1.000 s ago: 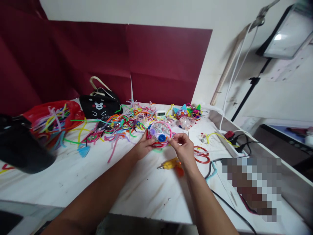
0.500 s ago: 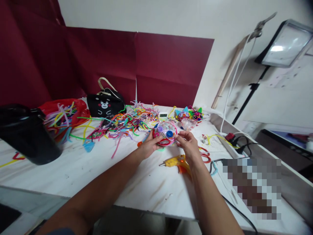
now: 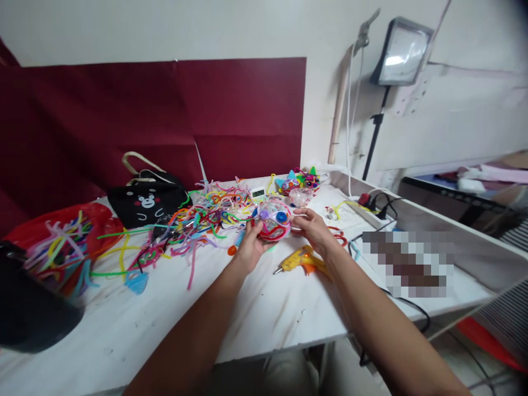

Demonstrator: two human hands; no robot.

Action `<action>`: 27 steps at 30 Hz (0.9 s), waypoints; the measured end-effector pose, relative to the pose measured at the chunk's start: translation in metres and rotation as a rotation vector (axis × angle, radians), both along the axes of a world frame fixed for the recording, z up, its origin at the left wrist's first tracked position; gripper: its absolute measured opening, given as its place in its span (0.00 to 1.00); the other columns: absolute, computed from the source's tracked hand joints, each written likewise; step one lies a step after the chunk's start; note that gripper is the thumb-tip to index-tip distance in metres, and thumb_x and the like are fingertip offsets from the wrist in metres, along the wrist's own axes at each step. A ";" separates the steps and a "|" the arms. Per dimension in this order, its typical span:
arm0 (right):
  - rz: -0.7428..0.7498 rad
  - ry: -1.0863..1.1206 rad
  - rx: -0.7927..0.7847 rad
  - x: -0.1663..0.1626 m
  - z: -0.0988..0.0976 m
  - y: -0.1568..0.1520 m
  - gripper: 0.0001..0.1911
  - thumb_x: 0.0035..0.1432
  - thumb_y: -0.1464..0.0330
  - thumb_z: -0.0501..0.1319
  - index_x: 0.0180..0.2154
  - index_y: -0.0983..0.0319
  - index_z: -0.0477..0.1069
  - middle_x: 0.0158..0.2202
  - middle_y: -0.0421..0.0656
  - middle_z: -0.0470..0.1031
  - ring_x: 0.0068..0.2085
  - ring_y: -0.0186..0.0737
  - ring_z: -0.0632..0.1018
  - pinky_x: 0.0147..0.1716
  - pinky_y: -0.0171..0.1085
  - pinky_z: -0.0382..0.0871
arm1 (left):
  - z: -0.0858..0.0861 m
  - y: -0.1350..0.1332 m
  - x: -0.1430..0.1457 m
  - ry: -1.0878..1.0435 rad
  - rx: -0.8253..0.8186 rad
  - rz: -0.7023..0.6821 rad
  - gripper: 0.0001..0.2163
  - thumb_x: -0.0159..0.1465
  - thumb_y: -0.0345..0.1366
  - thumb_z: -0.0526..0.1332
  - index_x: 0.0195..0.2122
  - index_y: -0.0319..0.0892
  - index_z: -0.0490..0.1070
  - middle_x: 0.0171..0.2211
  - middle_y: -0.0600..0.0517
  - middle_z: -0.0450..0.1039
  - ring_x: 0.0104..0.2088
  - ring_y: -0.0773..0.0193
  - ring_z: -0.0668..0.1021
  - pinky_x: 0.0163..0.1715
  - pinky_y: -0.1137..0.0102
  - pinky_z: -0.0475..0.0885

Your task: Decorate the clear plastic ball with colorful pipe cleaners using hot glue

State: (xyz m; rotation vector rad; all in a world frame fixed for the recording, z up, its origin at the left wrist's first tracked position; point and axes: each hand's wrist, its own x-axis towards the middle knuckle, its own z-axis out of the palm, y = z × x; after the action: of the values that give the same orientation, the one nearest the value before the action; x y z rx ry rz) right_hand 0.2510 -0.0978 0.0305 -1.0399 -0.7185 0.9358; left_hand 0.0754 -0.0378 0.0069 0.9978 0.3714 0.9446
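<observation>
Between my hands is a clear plastic ball (image 3: pixel 274 231) trimmed with pink and red pipe cleaners, with a purple and a blue round piece like eyes on its front. My left hand (image 3: pixel 251 246) is closed around its left side, thumb in front. At the right edge of the ball, the fingers of my right hand (image 3: pixel 311 227) are bent and pinched against it; whether they hold a smaller piece I cannot make out. A yellow hot glue gun (image 3: pixel 297 258) lies on the table just below, partly behind my right forearm. Red-handled scissors (image 3: pixel 339 236) lie beyond that wrist.
Loose pipe cleaners (image 3: pixel 193 231) are heaped at the left, beside a red bag (image 3: pixel 103 223), a black bear bag (image 3: pixel 144 203) and a black bin-like container (image 3: pixel 37 308). Decorated balls (image 3: pixel 299 181) and a small digital clock (image 3: pixel 258 193) stand behind. A power strip (image 3: pixel 373 215) with cables is at the right.
The camera view has swung right, so the surroundings sit further left. Both hands stay on the ball, with little change in their grip.
</observation>
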 end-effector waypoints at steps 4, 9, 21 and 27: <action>0.025 0.030 -0.007 0.005 -0.002 0.002 0.25 0.34 0.66 0.78 0.36 0.59 0.70 0.28 0.38 0.79 0.29 0.36 0.80 0.32 0.37 0.75 | 0.002 -0.001 0.002 0.010 -0.018 0.020 0.29 0.64 0.47 0.64 0.65 0.54 0.57 0.62 0.43 0.69 0.56 0.49 0.77 0.55 0.47 0.71; 0.051 0.055 0.006 0.011 -0.005 0.003 0.23 0.37 0.68 0.78 0.35 0.59 0.71 0.29 0.37 0.79 0.29 0.35 0.80 0.31 0.36 0.76 | 0.002 -0.003 0.006 0.033 -0.045 0.026 0.29 0.63 0.50 0.64 0.63 0.55 0.59 0.64 0.44 0.67 0.58 0.48 0.76 0.54 0.48 0.71; 0.091 0.037 0.012 0.026 -0.008 0.000 0.22 0.40 0.66 0.78 0.35 0.59 0.71 0.28 0.38 0.80 0.27 0.35 0.80 0.30 0.36 0.77 | -0.007 -0.006 0.014 0.032 -0.070 0.032 0.27 0.65 0.51 0.61 0.64 0.54 0.59 0.66 0.44 0.65 0.57 0.50 0.77 0.54 0.53 0.73; 0.097 0.018 0.014 0.030 -0.012 -0.001 0.22 0.39 0.67 0.78 0.36 0.60 0.73 0.27 0.37 0.79 0.26 0.34 0.80 0.31 0.37 0.78 | -0.013 -0.005 0.019 0.033 -0.084 0.038 0.27 0.66 0.54 0.60 0.64 0.55 0.59 0.67 0.46 0.65 0.59 0.50 0.76 0.54 0.54 0.73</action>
State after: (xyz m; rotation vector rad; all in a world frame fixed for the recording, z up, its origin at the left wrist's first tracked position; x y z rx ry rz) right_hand 0.2808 -0.0983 0.0186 -0.9901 -0.7652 1.0203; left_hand 0.0949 -0.0429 -0.0058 0.9338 0.4554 0.9401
